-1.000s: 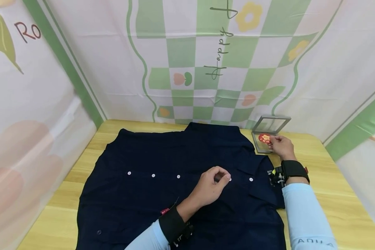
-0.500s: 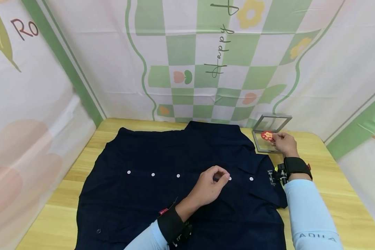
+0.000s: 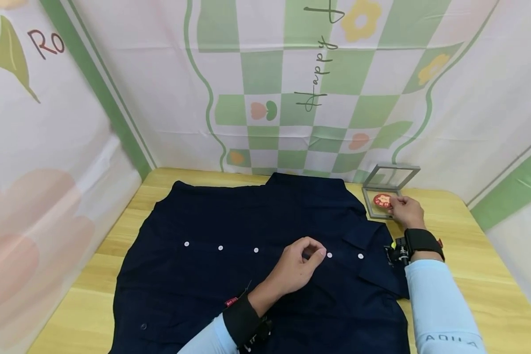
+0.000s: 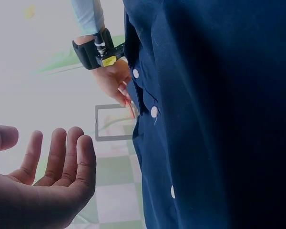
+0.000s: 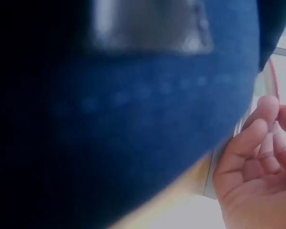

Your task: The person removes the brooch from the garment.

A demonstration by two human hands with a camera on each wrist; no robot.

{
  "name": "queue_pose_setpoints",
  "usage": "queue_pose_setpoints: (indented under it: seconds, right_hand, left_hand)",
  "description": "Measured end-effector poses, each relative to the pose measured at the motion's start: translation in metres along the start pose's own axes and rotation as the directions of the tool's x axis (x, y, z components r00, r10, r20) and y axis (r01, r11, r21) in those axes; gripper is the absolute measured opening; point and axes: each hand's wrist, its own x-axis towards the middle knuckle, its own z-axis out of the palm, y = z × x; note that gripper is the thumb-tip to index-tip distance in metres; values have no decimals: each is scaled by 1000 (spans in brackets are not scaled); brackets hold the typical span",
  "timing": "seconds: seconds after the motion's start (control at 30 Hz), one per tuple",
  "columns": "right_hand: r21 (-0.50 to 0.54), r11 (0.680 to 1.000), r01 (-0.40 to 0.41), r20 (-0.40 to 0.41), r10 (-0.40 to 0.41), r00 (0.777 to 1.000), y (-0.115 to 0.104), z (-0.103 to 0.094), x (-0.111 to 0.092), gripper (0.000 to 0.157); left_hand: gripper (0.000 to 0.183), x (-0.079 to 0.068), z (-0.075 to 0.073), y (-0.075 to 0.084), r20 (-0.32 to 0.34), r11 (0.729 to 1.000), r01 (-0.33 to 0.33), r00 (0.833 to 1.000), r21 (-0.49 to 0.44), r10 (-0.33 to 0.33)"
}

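In the head view my right hand (image 3: 408,212) pinches the edge of a round red badge (image 3: 382,200) with a pale yellow flower. It is over the base of an open, grey-framed clear case (image 3: 368,202); I cannot tell whether the badge touches it. Only the badge's thin red edge (image 5: 275,81) shows in the right wrist view. My left hand (image 3: 292,265) is over a dark navy short-sleeved shirt (image 3: 212,211), its fingers loosely bent beside a white button (image 3: 329,255). In the left wrist view that left hand (image 4: 52,186) holds nothing, thumb and fingers apart.
The shirt lies spread over most of the wooden table (image 3: 460,275), with a row of white buttons across it. A small red tag (image 3: 231,301) shows near my left wrist. Behind the table hangs a printed cloth (image 3: 301,113). The case's lid (image 3: 394,176) stands raised.
My right hand raised the badge slightly above the case, then lowered it again. The head view has shifted a little. My left hand stays in about the same place.
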Motion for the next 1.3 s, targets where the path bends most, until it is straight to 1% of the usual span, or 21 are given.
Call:
queue_pose_setpoints:
  seconds: [0.1, 0.27, 0.4, 0.53, 0.67, 0.8, 0.87, 1.0, 1.13, 1.3]
  right_hand:
    - [24, 999, -25, 1, 25, 1000, 3, -1, 1, 58]
    - [41, 998, -39, 11, 39, 999, 5, -2, 3, 57]
    - [31, 998, -53, -12, 54, 998, 4, 0, 3, 56]
    - [42, 997, -71, -27, 72, 997, 4, 1, 3, 54]
    - [44, 997, -64, -33, 66, 997, 3, 0, 2, 55]
    - [-22, 998, -55, -49, 54, 997, 3, 0, 1, 58]
    - [-71, 996, -54, -54, 50, 997, 2, 0, 1, 59]
    - [-159, 987, -31, -59, 22, 998, 0, 3, -1, 55]
    - [-204, 979, -9, -59, -3, 998, -1, 3, -1, 52]
    - [-223, 975, -8, -59, -6, 998, 0, 3, 0, 51]
  left_hand:
    - [21, 0, 0, 0, 0, 1000, 5, 1000, -1, -5]
    - [19, 0, -1, -1, -5, 1000, 15, 1000, -9, -15]
    - [21, 0, -1, -2, -7, 1000, 12, 1000, -5, -12]
    - [22, 0, -2, -4, -11, 1000, 7, 1000, 9, -7]
    - [19, 0, -2, -4, -11, 1000, 6, 1000, 12, -6]
    - [21, 0, -3, -4, -8, 1000, 8, 1000, 15, -8]
    - [21, 0, -3, -4, -7, 1000, 7, 1000, 17, -7]
    - [22, 0, -4, -4, -3, 1000, 7, 1000, 17, -7]
    - [23, -1, -4, -3, 8, 1000, 9, 1000, 12, -10]
    - [23, -3, -5, -3, 11, 1000, 3, 1000, 15, -3]
